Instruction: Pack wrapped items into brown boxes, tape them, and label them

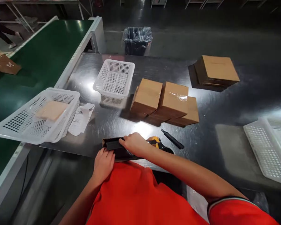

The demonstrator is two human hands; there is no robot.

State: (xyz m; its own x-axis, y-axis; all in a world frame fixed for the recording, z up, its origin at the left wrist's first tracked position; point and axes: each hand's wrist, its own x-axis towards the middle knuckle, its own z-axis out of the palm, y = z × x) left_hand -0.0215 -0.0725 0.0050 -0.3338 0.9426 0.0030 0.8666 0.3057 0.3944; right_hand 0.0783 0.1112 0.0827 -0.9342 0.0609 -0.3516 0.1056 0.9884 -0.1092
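With our left hand (103, 164) we grasp the dark box (112, 145) by its near left side, at the table (112, 120) edge; our right hand (135, 145) grasps its far side. We should press evenly, without bending the walls.

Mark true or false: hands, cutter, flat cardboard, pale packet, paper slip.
1. The left hand and right hand both touch the dark box. True.
2. The right hand grips the black cutter. False: it lies on the table.
3. The flat cardboard stack sits right of the brown boxes. True.
4. The pale packet is on the green belt. False: it's in the left basket.
5. The paper slip lies beside that basket. True.
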